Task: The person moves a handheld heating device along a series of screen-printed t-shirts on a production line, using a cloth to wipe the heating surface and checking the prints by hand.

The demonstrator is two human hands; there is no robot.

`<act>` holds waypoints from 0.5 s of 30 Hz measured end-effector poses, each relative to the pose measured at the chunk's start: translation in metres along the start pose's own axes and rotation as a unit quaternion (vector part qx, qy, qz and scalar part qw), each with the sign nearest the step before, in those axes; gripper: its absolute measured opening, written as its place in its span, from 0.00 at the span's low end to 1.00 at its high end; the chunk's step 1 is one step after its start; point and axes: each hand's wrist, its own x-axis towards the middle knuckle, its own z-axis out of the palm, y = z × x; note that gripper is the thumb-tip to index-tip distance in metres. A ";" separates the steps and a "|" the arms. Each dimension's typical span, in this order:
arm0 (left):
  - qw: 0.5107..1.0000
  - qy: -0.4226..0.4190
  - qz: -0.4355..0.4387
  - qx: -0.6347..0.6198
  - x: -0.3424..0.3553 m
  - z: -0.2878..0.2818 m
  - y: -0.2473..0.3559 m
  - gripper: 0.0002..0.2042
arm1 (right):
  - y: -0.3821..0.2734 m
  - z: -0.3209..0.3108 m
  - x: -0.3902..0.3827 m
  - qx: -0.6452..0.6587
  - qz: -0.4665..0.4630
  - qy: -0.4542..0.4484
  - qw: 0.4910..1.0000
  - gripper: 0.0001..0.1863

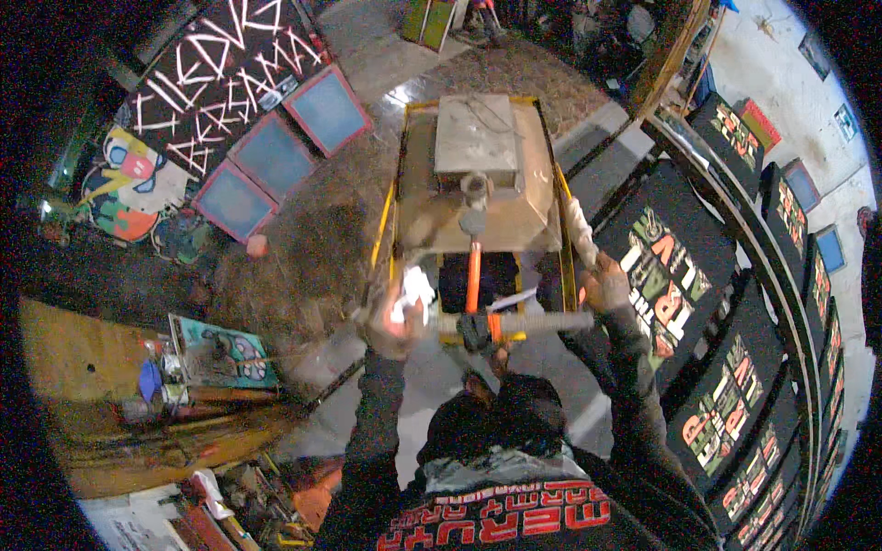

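Note:
My left hand [399,323] is closed at the left end of a grey horizontal bar [551,320], with a bright white, blurred item [415,289] at its fingers. My right hand [606,285] is closed on a pale wrapped handle [579,225] at the right side of a yellow-framed wheeled machine [382,216]. Atop the machine are a tan tapered housing [533,211] and a grey metal box [473,129]. An orange tube [474,275] runs toward me from its middle to a black clamp [476,328] on the bar.
At right, a curved rack holds black printed shirts [671,266]. At left are framed screens [271,156], painted boards [138,184], a wooden bench [83,386] with a teal picture [225,354], and piled tools [248,505]. More clutter stands beyond the machine [588,37].

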 end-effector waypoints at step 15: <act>0.936 -0.331 -0.012 -0.116 0.039 -0.024 -0.012 0.24 | 0.006 0.015 0.000 0.085 0.039 0.093 0.991 0.18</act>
